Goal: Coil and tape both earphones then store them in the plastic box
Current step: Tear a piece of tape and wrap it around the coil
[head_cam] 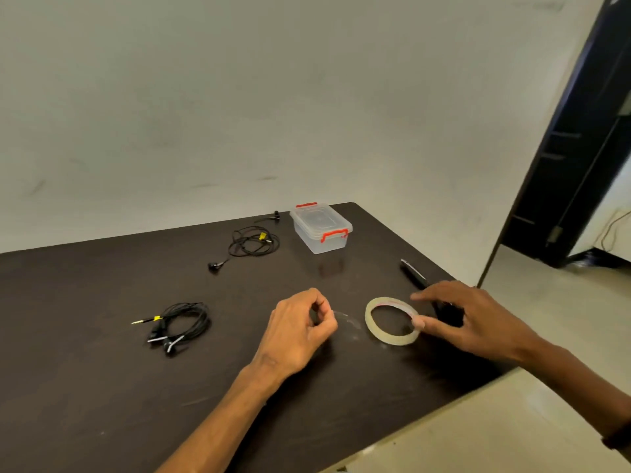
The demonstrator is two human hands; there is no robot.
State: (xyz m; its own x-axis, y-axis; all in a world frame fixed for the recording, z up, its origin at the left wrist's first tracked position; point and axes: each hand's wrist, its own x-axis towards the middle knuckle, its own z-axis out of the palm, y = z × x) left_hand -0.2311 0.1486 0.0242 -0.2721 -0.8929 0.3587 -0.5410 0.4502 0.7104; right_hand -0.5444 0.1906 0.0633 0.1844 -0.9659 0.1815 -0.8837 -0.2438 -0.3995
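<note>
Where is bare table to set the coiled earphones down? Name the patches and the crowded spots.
Bare: the near-left table below the coiled earphones; the stretch between those and the loose earphones; the strip between the plastic box and the hands. Crowded: around the tape roll, where the left hand, right hand and a dark tool gather.

A dark brown table [102, 387] fills the lower part of the view and serves as the landmark. Behind its far edge rises a plain pale wall [239, 97], marked with a few faint scuffs. To the table's right stands a dark door frame [580, 148]. Below the table's right edge lies light tiled floor [495, 421], with a thin cable [609, 230] along the wall beyond the doorway.
</note>
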